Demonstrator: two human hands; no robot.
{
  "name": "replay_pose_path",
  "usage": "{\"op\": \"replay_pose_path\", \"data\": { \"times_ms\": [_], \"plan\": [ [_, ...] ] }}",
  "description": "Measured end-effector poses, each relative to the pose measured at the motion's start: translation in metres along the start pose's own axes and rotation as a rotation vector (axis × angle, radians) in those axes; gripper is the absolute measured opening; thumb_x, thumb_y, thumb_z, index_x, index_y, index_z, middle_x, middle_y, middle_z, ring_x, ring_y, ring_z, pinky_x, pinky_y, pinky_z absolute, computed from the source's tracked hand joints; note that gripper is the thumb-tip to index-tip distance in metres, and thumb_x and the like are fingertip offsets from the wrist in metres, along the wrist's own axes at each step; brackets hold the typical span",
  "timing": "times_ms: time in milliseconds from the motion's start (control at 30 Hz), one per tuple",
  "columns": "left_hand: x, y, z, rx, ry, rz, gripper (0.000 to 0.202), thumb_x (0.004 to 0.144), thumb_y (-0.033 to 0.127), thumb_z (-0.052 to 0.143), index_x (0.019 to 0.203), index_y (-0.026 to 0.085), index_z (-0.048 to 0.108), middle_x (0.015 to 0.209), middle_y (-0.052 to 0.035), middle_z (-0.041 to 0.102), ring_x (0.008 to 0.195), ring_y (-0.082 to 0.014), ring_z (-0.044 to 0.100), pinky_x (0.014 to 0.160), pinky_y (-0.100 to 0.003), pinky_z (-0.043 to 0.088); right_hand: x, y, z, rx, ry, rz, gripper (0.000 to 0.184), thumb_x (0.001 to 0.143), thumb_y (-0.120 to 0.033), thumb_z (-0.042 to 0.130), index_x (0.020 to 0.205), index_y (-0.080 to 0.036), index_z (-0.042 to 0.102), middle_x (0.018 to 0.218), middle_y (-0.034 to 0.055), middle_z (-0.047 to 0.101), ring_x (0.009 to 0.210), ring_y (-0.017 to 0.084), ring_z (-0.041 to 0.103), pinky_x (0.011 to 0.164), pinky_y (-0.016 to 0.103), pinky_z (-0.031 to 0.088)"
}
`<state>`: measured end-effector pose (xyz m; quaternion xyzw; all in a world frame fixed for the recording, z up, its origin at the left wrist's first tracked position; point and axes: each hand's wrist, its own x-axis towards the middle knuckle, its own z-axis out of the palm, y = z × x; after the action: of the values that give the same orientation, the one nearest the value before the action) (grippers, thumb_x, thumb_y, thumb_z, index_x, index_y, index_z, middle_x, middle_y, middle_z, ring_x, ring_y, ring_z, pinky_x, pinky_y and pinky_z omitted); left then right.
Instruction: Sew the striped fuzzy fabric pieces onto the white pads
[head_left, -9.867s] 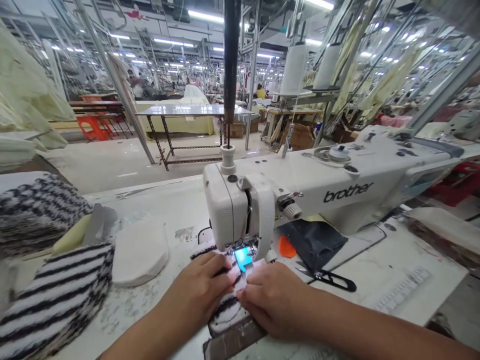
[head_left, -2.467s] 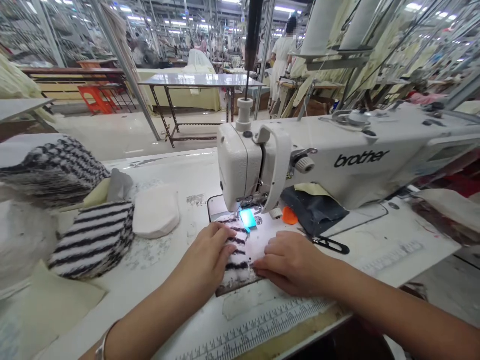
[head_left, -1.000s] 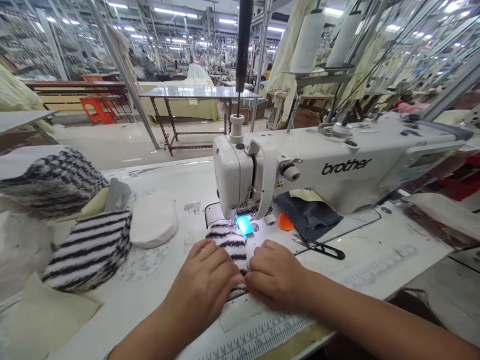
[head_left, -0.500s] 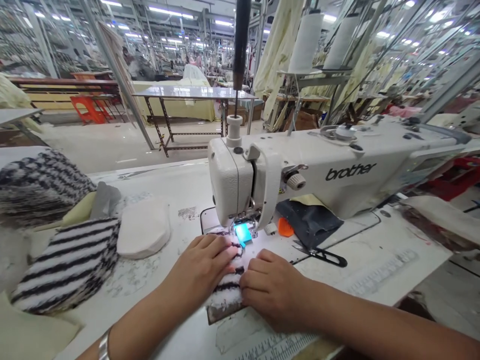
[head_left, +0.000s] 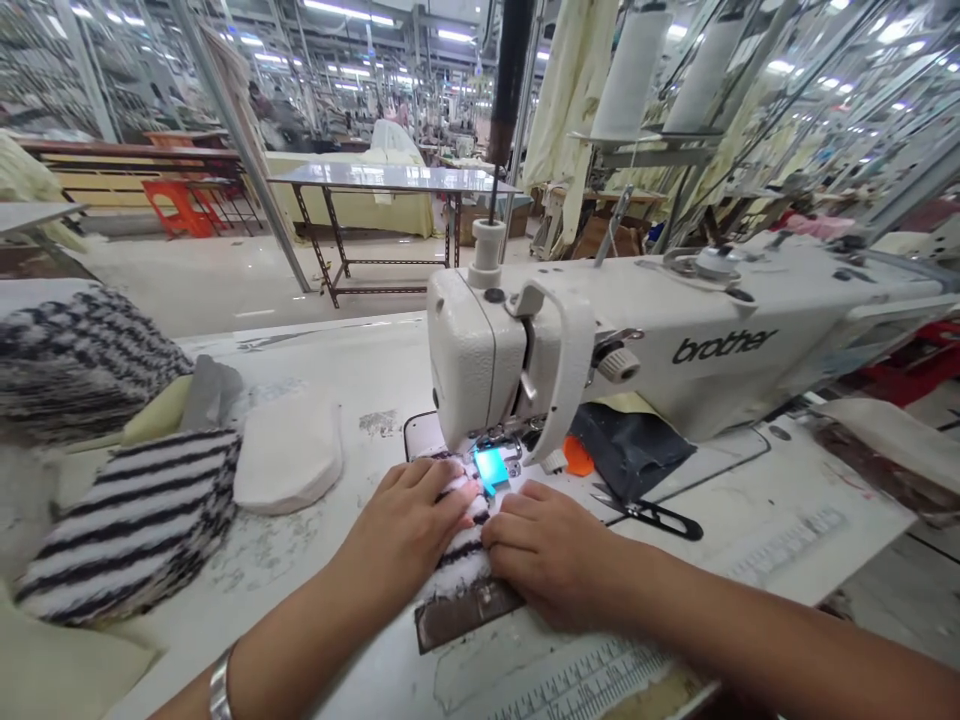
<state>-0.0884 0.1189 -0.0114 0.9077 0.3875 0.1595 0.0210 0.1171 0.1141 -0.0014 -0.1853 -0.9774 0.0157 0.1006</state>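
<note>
Hands, two: left hand point(head_left: 405, 540), right hand point(head_left: 551, 560), both on one striped fabric piece point(head_left: 457, 570). One sewing machine point(head_left: 645, 365). Two thread cones point(head_left: 630, 70) at one o'clock. At nine o'clock: one striped pad point(head_left: 127, 525), one striped pile point(head_left: 75, 365), one white pad point(head_left: 289, 460). At three o'clock: one pair of thread snips point(head_left: 652, 517), one orange piece point(head_left: 577, 457), one dark fabric piece point(head_left: 626, 450). One bangle point(head_left: 220, 688).

Black-handled thread snips point(head_left: 649, 519) beside a dark fabric scrap point(head_left: 626, 450) and an orange piece point(head_left: 577, 457)
</note>
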Motion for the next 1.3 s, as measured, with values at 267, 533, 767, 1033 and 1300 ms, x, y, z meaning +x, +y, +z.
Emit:
{"op": "replay_pose_path", "data": {
  "times_ms": [267,533,767,1033,1300],
  "plan": [
    [0.002,-0.009,-0.007,-0.03,-0.088,0.138,0.025,0.091,0.02,0.044,0.114,0.024,0.053,0.109,-0.0055,0.054,0.1,-0.0238,0.047,0.085,-0.04,0.039,-0.001,0.0,0.004,0.01,0.043,0.009,0.009,0.077,-0.013,0.048,0.077,-0.014,0.057,0.086,0.0046,0.061,0.077,0.017,0.046,0.069,0.033,0.032],
    [0.006,-0.014,-0.004,0.021,-0.007,0.131,0.025,0.09,0.018,0.045,0.112,0.024,0.055,0.106,-0.0077,0.053,0.095,-0.024,0.048,0.082,-0.041,0.04,0.001,0.008,0.005,0.006,0.043,0.07,0.005,0.078,-0.014,0.05,0.079,-0.015,0.055,0.087,0.0042,0.061,0.08,0.018,0.048,0.07,0.032,0.031],
    [0.008,-0.005,-0.006,-0.151,0.067,0.152,0.021,0.093,0.019,0.04,0.097,0.018,0.061,0.091,-0.0058,0.059,0.086,-0.0202,0.05,0.078,-0.036,0.043,0.002,0.009,0.002,-0.126,0.066,0.091,0.003,0.077,-0.017,0.054,0.076,-0.017,0.056,0.077,0.0047,0.054,0.073,0.018,0.046,0.065,0.031,0.031],
    [0.007,-0.005,0.001,-0.13,0.0,0.098,0.018,0.091,0.022,0.045,0.099,0.022,0.061,0.093,-0.0052,0.056,0.088,-0.0209,0.048,0.078,-0.037,0.041,0.002,0.013,0.003,-0.109,0.049,0.081,0.002,0.076,-0.016,0.053,0.077,-0.017,0.054,0.076,0.003,0.055,0.075,0.018,0.046,0.07,0.032,0.032],
    [0.008,-0.006,0.0,-0.154,-0.01,0.058,0.016,0.09,0.021,0.049,0.098,0.025,0.062,0.095,-0.0057,0.053,0.09,-0.022,0.048,0.079,-0.039,0.041,0.002,0.014,0.006,-0.109,0.034,0.114,0.009,0.071,-0.011,0.053,0.078,-0.017,0.053,0.074,0.0024,0.056,0.073,0.018,0.048,0.071,0.032,0.034]
  ]
}}
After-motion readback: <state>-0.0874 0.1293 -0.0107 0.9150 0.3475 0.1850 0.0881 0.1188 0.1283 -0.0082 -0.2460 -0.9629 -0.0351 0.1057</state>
